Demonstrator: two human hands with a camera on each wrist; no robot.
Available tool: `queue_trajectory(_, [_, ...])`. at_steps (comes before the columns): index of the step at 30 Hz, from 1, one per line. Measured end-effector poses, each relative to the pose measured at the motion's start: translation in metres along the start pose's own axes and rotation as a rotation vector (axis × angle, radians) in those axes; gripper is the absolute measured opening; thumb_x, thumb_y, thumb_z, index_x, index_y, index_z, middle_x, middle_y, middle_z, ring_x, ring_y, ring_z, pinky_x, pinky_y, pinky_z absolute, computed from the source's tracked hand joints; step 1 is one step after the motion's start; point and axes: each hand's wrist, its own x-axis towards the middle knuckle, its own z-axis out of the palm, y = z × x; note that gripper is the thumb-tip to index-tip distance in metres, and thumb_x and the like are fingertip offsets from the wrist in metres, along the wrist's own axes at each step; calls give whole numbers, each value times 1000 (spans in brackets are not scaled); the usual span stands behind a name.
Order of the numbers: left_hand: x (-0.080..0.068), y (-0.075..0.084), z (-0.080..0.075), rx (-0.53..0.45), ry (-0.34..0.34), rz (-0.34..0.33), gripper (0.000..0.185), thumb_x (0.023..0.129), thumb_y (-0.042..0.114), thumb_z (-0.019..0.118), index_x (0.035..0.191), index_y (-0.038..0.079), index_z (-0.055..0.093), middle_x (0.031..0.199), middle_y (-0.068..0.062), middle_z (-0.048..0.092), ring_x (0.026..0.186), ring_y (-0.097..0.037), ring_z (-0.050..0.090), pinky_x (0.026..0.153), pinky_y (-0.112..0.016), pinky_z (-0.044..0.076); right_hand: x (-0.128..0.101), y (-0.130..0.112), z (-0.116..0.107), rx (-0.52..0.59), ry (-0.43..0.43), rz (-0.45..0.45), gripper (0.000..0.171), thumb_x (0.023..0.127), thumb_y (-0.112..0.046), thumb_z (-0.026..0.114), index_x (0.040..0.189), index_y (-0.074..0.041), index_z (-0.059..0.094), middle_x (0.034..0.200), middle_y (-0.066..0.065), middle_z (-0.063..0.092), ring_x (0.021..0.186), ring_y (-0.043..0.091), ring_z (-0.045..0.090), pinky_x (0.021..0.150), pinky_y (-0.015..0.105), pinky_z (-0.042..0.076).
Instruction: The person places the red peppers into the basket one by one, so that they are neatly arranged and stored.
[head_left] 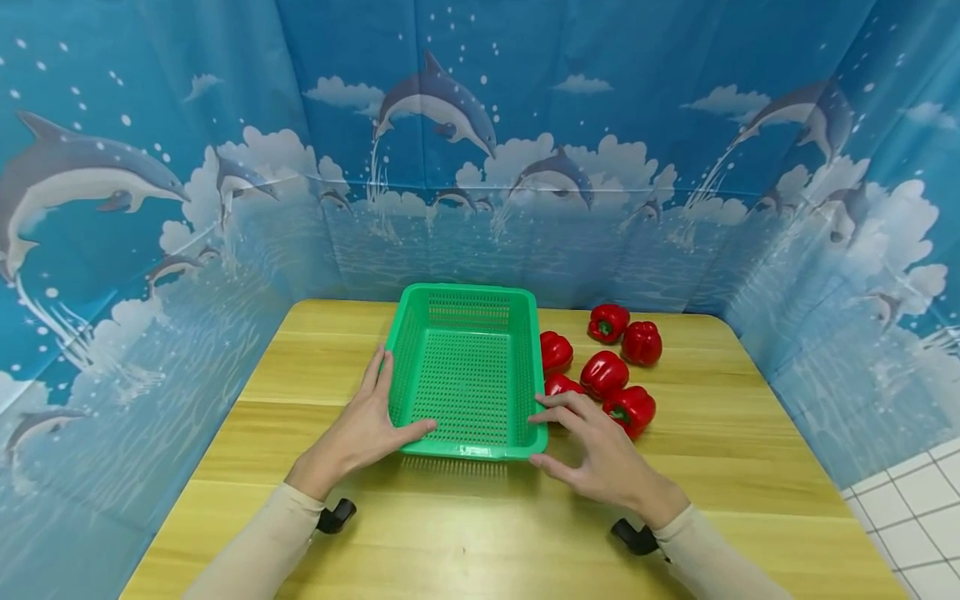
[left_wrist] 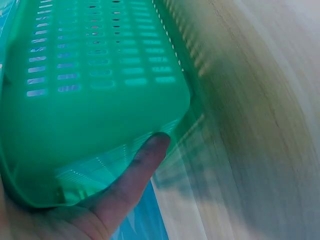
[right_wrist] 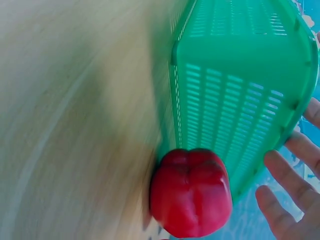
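Observation:
A green perforated basket point(head_left: 468, 371) stands empty on the wooden table point(head_left: 247, 492). My left hand point(head_left: 375, 408) lies against its near left corner, fingers straight along the side wall and thumb point(left_wrist: 135, 175) laid on the front wall point(left_wrist: 100, 100). Spread and relaxed, my right hand point(head_left: 573, 433) hovers at the near right corner; its fingers point(right_wrist: 285, 175) sit just off the basket's wall point(right_wrist: 240, 90). Several red bell peppers point(head_left: 603, 374) lie to the right of the basket. One pepper point(right_wrist: 192, 192) rests against that wall, close to my right fingers.
Blue dolphin-print curtains point(head_left: 480, 167) enclose the table on the left, back and right. White floor tiles point(head_left: 911, 517) show past the table's right edge. Bare wood spreads to the left of the basket and in front of it.

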Motion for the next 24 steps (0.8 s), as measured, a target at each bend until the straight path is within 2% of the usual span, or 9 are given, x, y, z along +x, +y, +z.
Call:
queue_trajectory(6, [1,1,-1,0,3,1,143,98,84,76,187,9,-6,197,-7,-20,169,-54,47,127,-69,54,2,11,-8,33,-16,20,62,98,-40,95,154,-27,72,165,-4,66,151,21,63,113,58,65])
queue_trajectory(11, [1,2,-2,-5,-1,-2,142,98,83,76,187,8,-6,197,-7,-20,168,-54,49,126,-69,55,8,22,-19,25,-22,83,66,98,-42,94,158,-26,70,167,0,64,150,23,63,110,60,67])
queue_trajectory(18, [2,2,-2,4,0,-1,142,98,84,75,187,9,-5,197,-6,-21,158,-53,61,121,-66,60,14,45,-22,-13,-26,139,73,97,-38,95,162,-21,66,169,7,61,152,29,59,107,61,68])
queue_trajectory(24, [2,2,-2,1,-2,-2,141,98,83,76,187,9,-5,197,-6,-20,157,-54,62,121,-65,60,17,58,-22,-28,-78,195,79,96,-39,96,164,-19,63,168,7,60,150,32,59,110,63,66])
